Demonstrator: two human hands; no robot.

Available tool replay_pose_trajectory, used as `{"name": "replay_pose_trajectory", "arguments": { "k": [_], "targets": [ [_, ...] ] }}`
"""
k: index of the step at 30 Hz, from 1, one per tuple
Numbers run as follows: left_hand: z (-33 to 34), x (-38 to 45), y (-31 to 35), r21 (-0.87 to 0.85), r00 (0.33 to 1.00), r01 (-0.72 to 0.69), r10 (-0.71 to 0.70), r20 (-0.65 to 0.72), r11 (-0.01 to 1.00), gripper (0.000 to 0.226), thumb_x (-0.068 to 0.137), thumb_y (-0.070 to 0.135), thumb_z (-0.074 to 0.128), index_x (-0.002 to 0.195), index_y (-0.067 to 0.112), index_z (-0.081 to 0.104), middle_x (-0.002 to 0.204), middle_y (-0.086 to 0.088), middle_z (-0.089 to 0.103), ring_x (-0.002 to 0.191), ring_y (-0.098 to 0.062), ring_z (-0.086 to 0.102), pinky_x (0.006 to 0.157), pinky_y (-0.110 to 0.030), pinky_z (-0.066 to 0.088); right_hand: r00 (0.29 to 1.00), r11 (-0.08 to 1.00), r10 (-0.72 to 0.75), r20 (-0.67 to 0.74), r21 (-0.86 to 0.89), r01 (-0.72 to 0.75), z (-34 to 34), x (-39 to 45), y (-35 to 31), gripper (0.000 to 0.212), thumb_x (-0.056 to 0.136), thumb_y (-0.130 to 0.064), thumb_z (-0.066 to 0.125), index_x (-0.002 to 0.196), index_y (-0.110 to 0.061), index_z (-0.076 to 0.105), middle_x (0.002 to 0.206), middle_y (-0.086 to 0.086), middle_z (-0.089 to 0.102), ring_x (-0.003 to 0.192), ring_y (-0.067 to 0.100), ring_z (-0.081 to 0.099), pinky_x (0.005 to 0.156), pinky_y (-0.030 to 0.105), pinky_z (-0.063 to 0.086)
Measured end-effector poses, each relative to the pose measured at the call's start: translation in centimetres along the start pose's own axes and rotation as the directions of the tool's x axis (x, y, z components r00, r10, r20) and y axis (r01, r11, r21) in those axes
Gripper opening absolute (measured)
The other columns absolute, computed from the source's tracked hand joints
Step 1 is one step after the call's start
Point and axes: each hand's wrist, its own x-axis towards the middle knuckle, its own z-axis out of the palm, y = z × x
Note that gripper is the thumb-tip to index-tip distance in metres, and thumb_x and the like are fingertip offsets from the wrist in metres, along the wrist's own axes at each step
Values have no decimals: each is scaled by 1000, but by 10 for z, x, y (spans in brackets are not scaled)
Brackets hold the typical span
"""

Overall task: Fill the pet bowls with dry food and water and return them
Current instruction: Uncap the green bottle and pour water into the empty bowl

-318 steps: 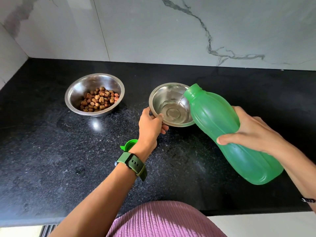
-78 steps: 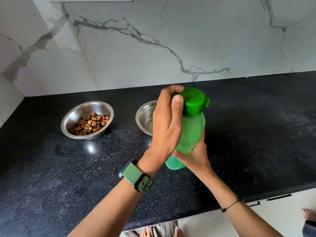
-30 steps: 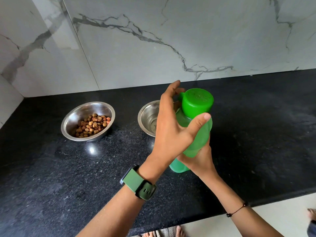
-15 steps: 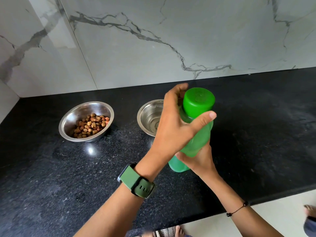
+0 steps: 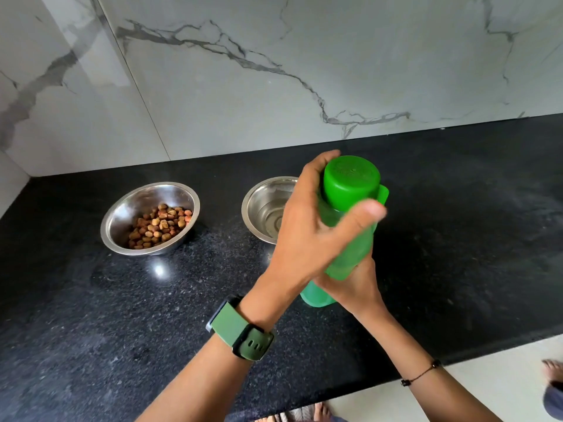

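Observation:
A green plastic bottle [image 5: 350, 254] stands upright on the black counter [image 5: 122, 315], with its green cap [image 5: 352, 181] on top. My right hand [image 5: 355, 287] grips the bottle's lower body. My left hand [image 5: 307, 236] wraps around the neck just under the cap, thumb across the front. Behind my left hand sits a steel bowl [image 5: 265, 208] holding water, partly hidden. To the left stands a second steel bowl [image 5: 122, 220] with brown dry food [image 5: 158, 226] in it.
A marble wall [image 5: 274, 71] backs the counter and turns a corner at the far left. The counter's front edge runs along the bottom right, with pale floor [image 5: 502, 376] and bare feet below it.
The cap, off during pouring, is on the bottle. In the last second my left hand has stayed around the neck, turning slightly; the cap's tab now shows on the right side.

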Motion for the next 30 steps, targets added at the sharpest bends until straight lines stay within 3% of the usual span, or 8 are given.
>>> {"name": "replay_pose_trajectory", "arguments": {
  "k": [5, 10, 15, 18, 21, 23, 26, 30],
  "targets": [
    [5, 3, -3, 141, 998, -20, 28, -54, 990, 68, 68, 45, 70, 126, 24, 42, 111, 4, 65, 103, -12, 63, 92, -40, 50, 1000, 1000, -27, -16, 16, 27, 0, -1, 3, 103, 52, -38, 85, 136, -8, 33, 122, 2, 60, 111, 6, 60, 87, 28, 53],
    [-4, 1, -14, -111, 997, -31, 23, -76, 993, 56, 68, 31, 72, 118, 24, 48, 114, 2, 63, 108, -14, 61, 95, -34, 49, 1000, 996, -6, -26, 89, 8, 2, -1, 2, 104, 50, -53, 84, 132, -13, 35, 120, 5, 62, 110, 17, 62, 89, 44, 52],
    [-16, 7, -15, -385, 1000, 6, -4, 5, 923, 19, 85, 6, 53, 103, 13, 54, 89, 15, 69, 86, 1, 62, 76, -15, 48, 999, 994, -8, -39, 113, 12, 1, -3, 0, 108, 49, -63, 80, 130, -6, 36, 116, 9, 62, 107, 20, 63, 89, 41, 53],
    [-18, 9, 0, -232, 999, 29, -21, 40, 972, 18, 88, 27, 54, 104, 19, 55, 88, 18, 68, 84, 4, 61, 76, -13, 48, 999, 993, -13, -30, 118, 16, 1, -2, -1, 110, 51, -61, 81, 131, -3, 34, 118, 12, 61, 109, 22, 62, 90, 42, 52],
    [-8, 9, 13, 184, 993, -9, -13, 117, 983, 70, 66, 52, 71, 123, 19, 45, 103, 11, 62, 93, -2, 59, 82, -13, 46, 999, 994, -26, -21, 108, 28, 1, -3, -4, 107, 51, -65, 78, 132, -13, 32, 120, 2, 60, 110, 14, 62, 87, 34, 52],
    [0, 10, 17, 325, 996, -22, -8, 89, 946, 80, 63, 46, 79, 126, 16, 40, 107, 4, 60, 94, -6, 57, 79, -11, 44, 999, 993, -32, -20, 112, 34, 0, -3, -3, 107, 51, -65, 78, 132, -12, 32, 117, 1, 61, 107, 13, 63, 85, 35, 53],
    [-3, 18, 19, 250, 996, 6, -28, 86, 968, 62, 62, 31, 73, 115, 20, 43, 89, 11, 58, 79, -4, 56, 75, -16, 46, 999, 993, -39, -33, 106, 42, 0, -3, -4, 108, 50, -66, 78, 129, -7, 34, 111, 4, 64, 101, 13, 65, 83, 34, 54],
    [-16, 28, 16, 127, 973, 55, -82, 214, 990, 54, 61, 12, 67, 110, 18, 46, 83, 9, 56, 72, -4, 55, 70, -17, 47, 992, 992, -87, -87, 86, 94, 7, -7, -13, 92, 52, -65, 76, 125, -34, 30, 115, -9, 56, 104, -5, 59, 84, 15, 49]
  ]
}}
